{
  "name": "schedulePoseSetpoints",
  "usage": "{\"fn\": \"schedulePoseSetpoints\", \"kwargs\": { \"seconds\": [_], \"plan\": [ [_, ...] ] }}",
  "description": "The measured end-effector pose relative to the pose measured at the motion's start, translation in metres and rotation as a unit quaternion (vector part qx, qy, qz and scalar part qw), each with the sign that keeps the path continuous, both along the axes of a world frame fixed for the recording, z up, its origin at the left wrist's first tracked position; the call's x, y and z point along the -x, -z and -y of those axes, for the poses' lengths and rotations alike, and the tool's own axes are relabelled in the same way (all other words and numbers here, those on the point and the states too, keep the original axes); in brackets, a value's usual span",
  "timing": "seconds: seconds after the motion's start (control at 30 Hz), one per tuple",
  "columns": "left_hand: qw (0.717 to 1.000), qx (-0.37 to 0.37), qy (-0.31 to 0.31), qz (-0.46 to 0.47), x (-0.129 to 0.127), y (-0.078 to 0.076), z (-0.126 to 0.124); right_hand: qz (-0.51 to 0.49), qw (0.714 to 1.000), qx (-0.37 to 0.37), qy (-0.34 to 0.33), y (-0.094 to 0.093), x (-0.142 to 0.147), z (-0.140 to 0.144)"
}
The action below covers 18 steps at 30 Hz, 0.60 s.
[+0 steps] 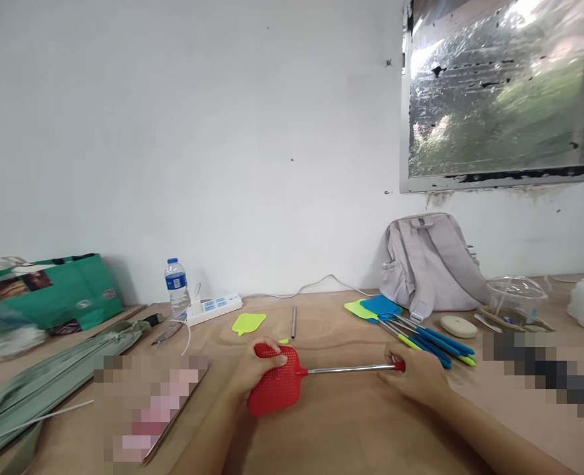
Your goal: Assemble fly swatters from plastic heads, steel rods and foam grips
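Head view: your left hand [259, 371] grips the red swatter [276, 386] head, your right hand [415, 377] grips its handle, near the table's [351, 435] front edge.

Both forearms enter from the bottom edge and angle inward and forward, hands low over the surface. Left hand [257, 371]: wrist bent slightly, palm down, fingers [272, 359] curled over the top with knuckles raised, thumb hidden. Right hand [418, 376]: palm down, fingers closed in a pinch at its far end, thumb side toward the left hand. Hands well apart, roughly level with each other.
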<state>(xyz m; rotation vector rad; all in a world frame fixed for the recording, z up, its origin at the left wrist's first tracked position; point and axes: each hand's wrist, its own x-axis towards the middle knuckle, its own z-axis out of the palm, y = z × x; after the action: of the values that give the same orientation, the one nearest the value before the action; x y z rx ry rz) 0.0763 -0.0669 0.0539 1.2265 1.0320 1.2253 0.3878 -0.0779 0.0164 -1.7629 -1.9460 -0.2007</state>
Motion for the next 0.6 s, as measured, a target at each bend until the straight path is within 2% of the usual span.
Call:
{"fn": "schedulePoseSetpoints", "kwargs": {
  "seconds": [0.23, 0.4, 0.5, 0.6],
  "plan": [
    [0.999, -0.026, -0.010, -0.022, 0.003, 0.007, 0.001, 0.004, 0.999, 0.035, 0.034, 0.012, 0.009, 0.004],
    [0.998, -0.024, -0.032, -0.045, 0.003, 0.015, 0.002, 0.013, 0.998, 0.064, 0.027, 0.015, 0.012, 0.005],
    [0.998, -0.014, -0.048, -0.029, 0.004, 0.022, -0.001, 0.019, 0.997, 0.072, 0.019, 0.015, 0.012, 0.005],
    [0.999, 0.011, -0.032, -0.001, 0.004, 0.030, -0.004, 0.020, 0.997, 0.071, 0.018, 0.016, 0.012, 0.004]
  ]
}}
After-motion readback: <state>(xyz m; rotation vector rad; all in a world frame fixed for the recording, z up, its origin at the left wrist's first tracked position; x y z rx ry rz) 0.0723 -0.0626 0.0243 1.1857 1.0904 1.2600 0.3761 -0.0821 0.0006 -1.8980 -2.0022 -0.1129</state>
